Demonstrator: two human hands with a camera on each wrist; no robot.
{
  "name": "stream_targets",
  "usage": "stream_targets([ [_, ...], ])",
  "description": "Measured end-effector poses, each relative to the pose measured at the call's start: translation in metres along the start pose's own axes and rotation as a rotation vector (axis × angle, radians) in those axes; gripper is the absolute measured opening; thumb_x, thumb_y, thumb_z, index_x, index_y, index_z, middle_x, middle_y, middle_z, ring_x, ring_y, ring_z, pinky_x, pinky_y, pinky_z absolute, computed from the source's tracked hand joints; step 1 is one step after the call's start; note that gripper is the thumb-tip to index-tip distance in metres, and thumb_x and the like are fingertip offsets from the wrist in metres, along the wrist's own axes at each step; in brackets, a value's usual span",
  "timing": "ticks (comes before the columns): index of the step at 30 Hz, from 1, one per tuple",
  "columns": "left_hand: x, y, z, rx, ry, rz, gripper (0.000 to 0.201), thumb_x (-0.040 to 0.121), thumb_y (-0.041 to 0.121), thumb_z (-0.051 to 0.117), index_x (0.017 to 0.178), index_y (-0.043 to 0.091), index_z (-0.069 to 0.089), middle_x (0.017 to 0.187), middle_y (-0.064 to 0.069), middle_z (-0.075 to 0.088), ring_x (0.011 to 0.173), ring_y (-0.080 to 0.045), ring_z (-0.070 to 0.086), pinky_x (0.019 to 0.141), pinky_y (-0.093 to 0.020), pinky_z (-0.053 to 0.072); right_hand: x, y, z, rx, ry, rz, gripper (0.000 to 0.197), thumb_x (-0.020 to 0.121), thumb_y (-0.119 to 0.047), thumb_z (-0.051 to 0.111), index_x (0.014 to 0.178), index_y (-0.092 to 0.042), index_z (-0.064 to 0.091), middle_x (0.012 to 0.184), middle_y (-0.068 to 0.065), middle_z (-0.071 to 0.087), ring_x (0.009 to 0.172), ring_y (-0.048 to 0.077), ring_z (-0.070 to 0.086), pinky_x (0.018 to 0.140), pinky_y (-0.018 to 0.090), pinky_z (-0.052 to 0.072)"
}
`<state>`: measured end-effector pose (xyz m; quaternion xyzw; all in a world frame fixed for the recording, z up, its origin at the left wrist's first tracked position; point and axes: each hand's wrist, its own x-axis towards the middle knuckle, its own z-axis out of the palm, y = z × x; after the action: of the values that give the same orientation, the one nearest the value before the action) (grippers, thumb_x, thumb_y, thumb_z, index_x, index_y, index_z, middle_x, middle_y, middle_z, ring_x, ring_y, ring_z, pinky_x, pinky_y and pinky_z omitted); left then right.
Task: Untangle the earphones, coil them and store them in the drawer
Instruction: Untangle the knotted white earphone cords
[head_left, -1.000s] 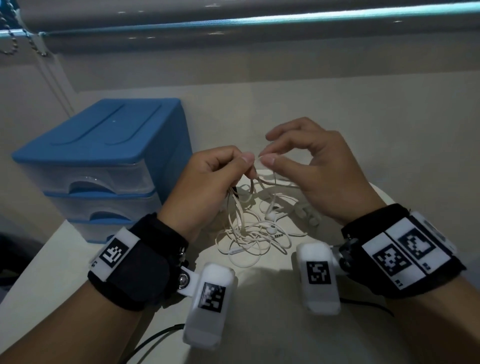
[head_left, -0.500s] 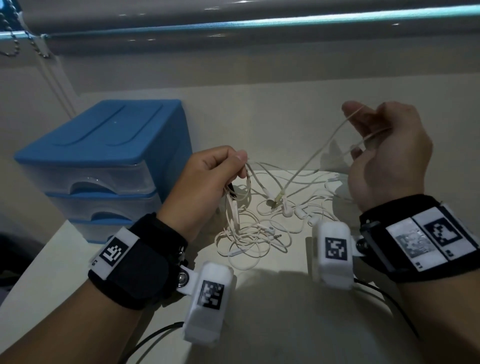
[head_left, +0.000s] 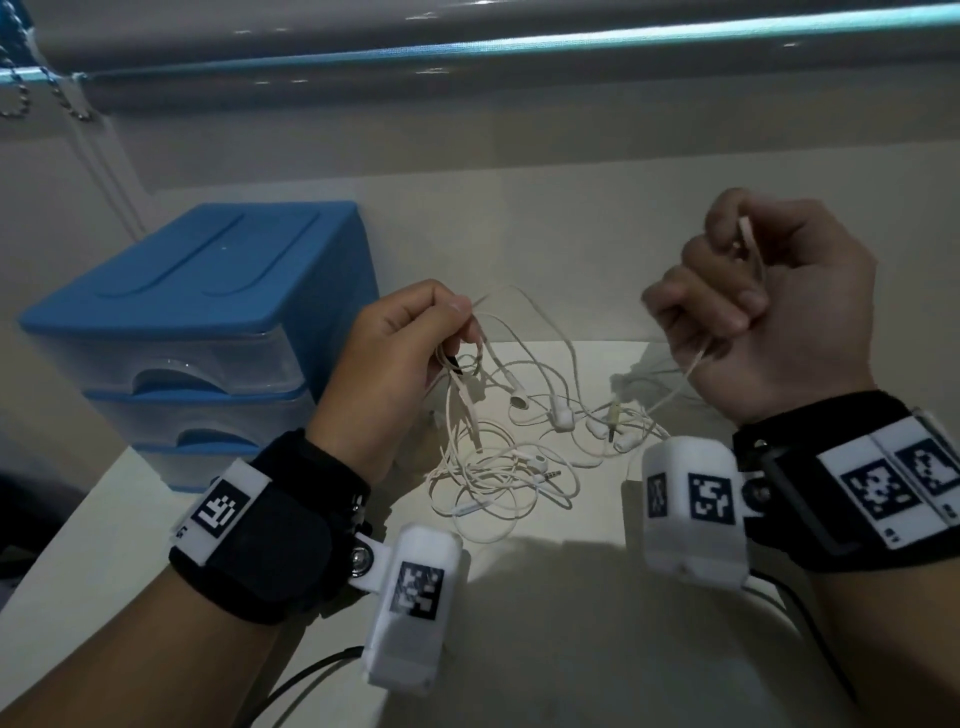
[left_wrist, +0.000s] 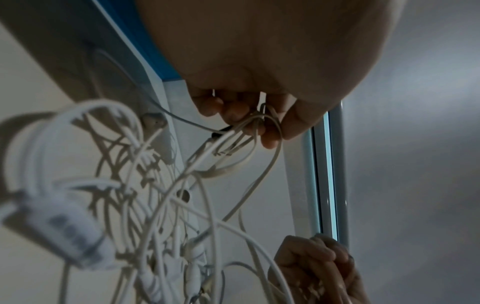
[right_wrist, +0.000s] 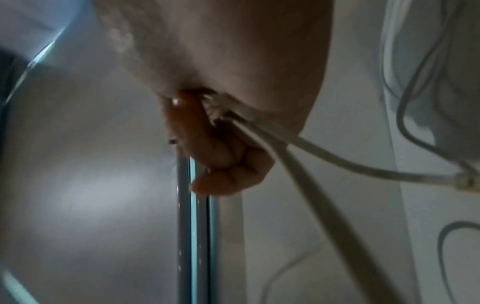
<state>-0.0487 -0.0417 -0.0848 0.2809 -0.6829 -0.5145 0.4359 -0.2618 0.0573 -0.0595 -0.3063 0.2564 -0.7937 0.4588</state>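
A tangle of white earphones (head_left: 498, 467) lies on the pale table, with several earbuds and jack plugs among the loops. My left hand (head_left: 415, 338) pinches a bunch of cords (left_wrist: 249, 127) above the pile. My right hand (head_left: 748, 306) is raised at the right, fingers curled into a fist round a cord (right_wrist: 298, 144) that runs down to the tangle. The blue drawer unit (head_left: 197, 322) stands at the left with its three clear drawers closed.
A wall and a window frame with a bead chain (head_left: 21, 98) rise behind the table (head_left: 571, 649). Black cables (head_left: 311, 675) trail from the wrist cameras near the front edge. The drawer unit sits close to my left forearm.
My right hand left the pinch beside my left hand, swung up and right with a cord and closed into a fist. The tangle spread to the right. My left hand stayed put.
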Motion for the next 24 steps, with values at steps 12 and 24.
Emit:
stream_targets([
  [12,-0.001,0.001,0.001,-0.008,-0.054,0.052,0.025,0.089,0.018,0.058,0.065,0.021,0.066,0.071,0.001,0.063,0.067,-0.017,0.04,0.055,-0.023,0.033,0.001,0.029,0.003,-0.996,-0.229,-0.146,0.029,0.08,-0.011,0.07,0.107,-0.02,0.073,0.099,0.006,0.062,0.074,0.019,0.053,0.071,0.028,0.047],
  [24,0.0,-0.002,0.001,0.066,-0.129,-0.118,0.03,0.104,0.028,0.048,0.105,0.026,0.078,0.093,-0.003,0.07,0.07,-0.017,0.054,0.056,-0.025,0.037,0.003,0.036,0.007,-1.086,-0.183,-0.306,0.01,0.096,-0.019,0.068,0.091,-0.015,0.076,0.087,0.012,0.071,0.078,0.038,0.058,0.07,0.04,0.048],
])
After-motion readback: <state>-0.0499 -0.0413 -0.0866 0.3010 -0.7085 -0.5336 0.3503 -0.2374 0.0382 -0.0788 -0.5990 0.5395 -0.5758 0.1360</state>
